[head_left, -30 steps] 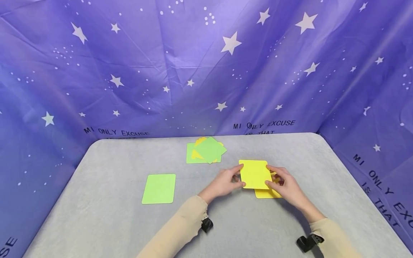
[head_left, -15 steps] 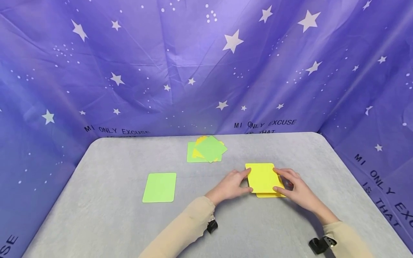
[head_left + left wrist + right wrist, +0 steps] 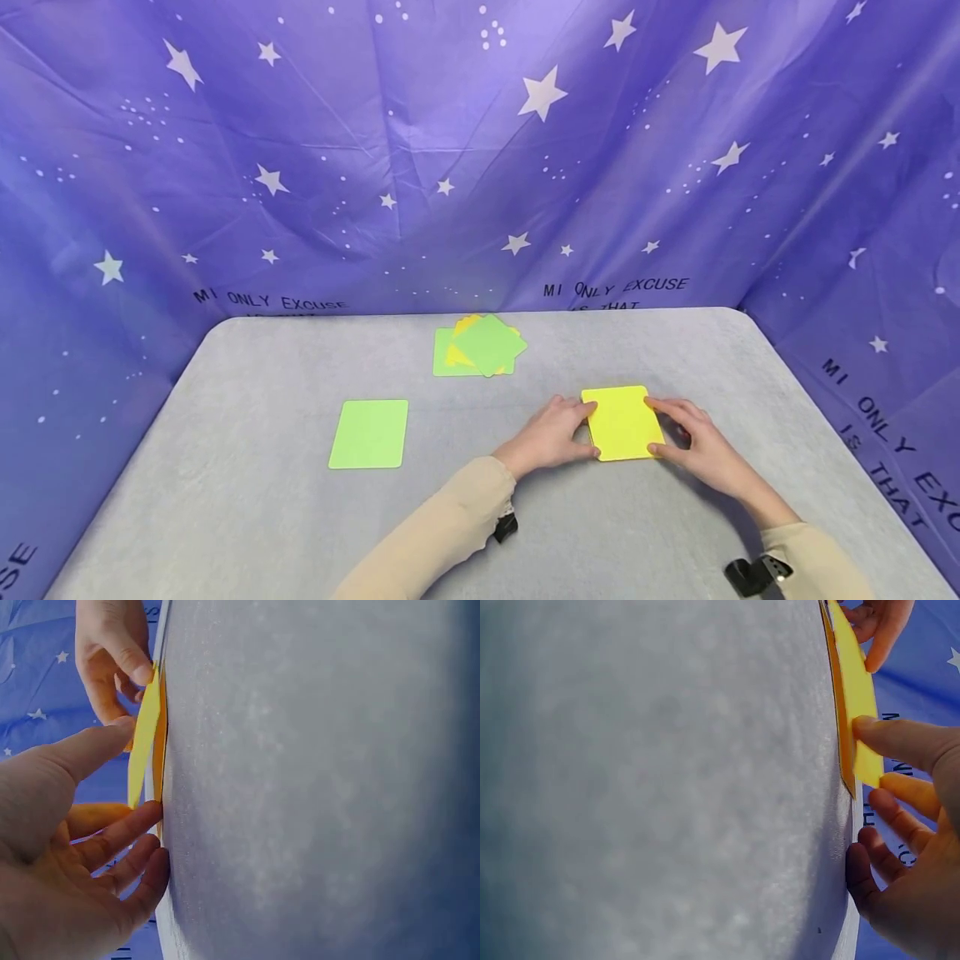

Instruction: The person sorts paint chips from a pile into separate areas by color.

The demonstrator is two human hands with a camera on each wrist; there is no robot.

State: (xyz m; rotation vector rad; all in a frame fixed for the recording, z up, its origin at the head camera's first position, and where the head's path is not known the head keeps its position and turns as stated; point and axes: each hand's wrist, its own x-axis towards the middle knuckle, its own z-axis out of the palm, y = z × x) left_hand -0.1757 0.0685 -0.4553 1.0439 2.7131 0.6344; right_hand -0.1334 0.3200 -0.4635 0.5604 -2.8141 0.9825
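Observation:
A square yellow card [image 3: 625, 423] is held by both hands at the right of the table. My left hand [image 3: 551, 433] pinches its left edge by the corners, thumb at the near one. My right hand [image 3: 703, 447] grips the opposite edge likewise. In the left wrist view the held card [image 3: 142, 750] is tilted just above a second yellow card [image 3: 160, 757] on the table. The right wrist view also shows a narrow gap between the held card [image 3: 859, 690] and the lower card [image 3: 845, 742]. From the head view the lower one is almost wholly covered.
A single green card [image 3: 369, 434] lies flat at left on the grey table [image 3: 247, 533]. Near the back edge is a loose pile of green and yellow cards [image 3: 489, 344], a green one on top. A purple star-print curtain [image 3: 420, 167] surrounds the table.
Both hands have moved right and toward me with the yellow card, lowering it. It now lines up over the other yellow card, which showed beneath it before.

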